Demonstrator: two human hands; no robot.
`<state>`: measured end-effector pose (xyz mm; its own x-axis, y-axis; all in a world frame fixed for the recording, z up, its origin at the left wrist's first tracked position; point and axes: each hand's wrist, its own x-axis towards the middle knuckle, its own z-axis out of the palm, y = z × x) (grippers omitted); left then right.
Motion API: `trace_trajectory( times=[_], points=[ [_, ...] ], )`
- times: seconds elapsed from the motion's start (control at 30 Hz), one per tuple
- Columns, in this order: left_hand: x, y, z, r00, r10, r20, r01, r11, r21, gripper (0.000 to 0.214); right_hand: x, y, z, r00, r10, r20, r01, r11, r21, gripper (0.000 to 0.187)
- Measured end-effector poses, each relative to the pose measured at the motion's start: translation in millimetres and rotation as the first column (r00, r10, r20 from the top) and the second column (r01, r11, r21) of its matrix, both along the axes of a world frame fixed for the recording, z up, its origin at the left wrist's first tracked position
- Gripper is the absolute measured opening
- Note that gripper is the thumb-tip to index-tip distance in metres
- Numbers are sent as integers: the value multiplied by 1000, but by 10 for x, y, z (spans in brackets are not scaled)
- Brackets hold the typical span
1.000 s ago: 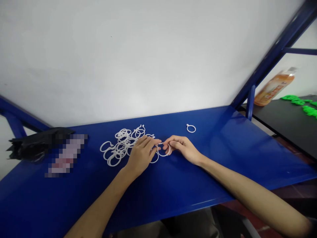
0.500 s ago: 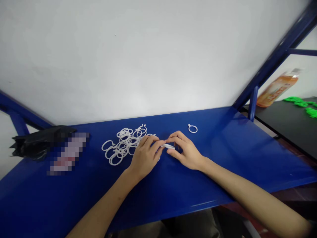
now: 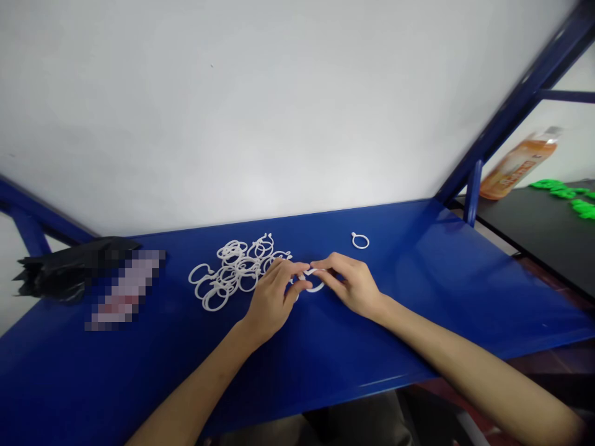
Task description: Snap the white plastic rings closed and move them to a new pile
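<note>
Both my hands meet over the blue shelf (image 3: 418,297) and pinch one white plastic ring (image 3: 312,282) between them. My left hand (image 3: 272,297) grips its left side with closed fingertips. Its right side is held by my right hand (image 3: 351,282), fingers also closed. A pile of several white rings (image 3: 232,269) lies just left of my left hand. A single closed white ring (image 3: 360,241) lies apart on the shelf, behind my right hand.
A black bag (image 3: 60,269) and a blurred-out item (image 3: 123,288) lie at the shelf's left end. To the right stand blue frame posts (image 3: 471,189), a black table (image 3: 534,229) with an orange packet (image 3: 515,164) and green pieces (image 3: 564,192). A white wall rises behind.
The ring between my fingers has turned from edge-on to lying flatter and more visible. Both hands stayed in the same spot, fingers shifting slightly.
</note>
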<state>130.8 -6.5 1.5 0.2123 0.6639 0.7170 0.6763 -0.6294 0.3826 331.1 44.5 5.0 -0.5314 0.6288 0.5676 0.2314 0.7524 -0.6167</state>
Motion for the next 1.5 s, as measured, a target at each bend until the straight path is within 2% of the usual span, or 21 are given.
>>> trace_trajectory(
  times=[0.17, 0.47, 0.53, 0.63, 0.8, 0.9, 1.17, 1.37, 1.5],
  points=[
    [-17, 16, 15, 1000, -29, 7, 28, 998, 55, 3, -13, 1, -8, 992, 117, 50, -115, 992, -42, 20],
    [38, -15, -19, 992, -115, 54, 115, 993, -3, 15, -15, -46, -59, 960, 249, 130, -248, 969, -17, 24],
    [63, -26, -2, 996, -76, 37, 76, 997, 4, 15, -53, -82, -101, 960, 224, 169, -222, 975, -32, 27],
    [59, -19, 32, 1000, -16, 13, 16, 1000, -9, 15, -108, -100, -142, 980, 101, 170, -85, 991, -102, 25],
    [25, 2, -8, 1000, -10, 14, 12, 990, -141, 7, -86, -7, -117, 990, -43, 135, 63, 986, -153, 19],
    [40, 6, -65, 999, 26, 25, -20, 980, -199, 12, -49, 33, -96, 986, -54, 160, 78, 986, -146, 17],
    [59, 28, -81, 996, 76, 50, -63, 972, -228, 13, -70, -14, -78, 985, -42, 168, 71, 983, -167, 15],
    [70, 33, -112, 994, 100, 33, -94, 983, -155, 12, -63, -5, -88, 978, -111, 175, 145, 970, -197, 14],
    [58, 26, -91, 992, 109, 69, -97, 981, -168, 17, -34, 16, -78, 989, -60, 139, 84, 981, -177, 19]
  ],
)
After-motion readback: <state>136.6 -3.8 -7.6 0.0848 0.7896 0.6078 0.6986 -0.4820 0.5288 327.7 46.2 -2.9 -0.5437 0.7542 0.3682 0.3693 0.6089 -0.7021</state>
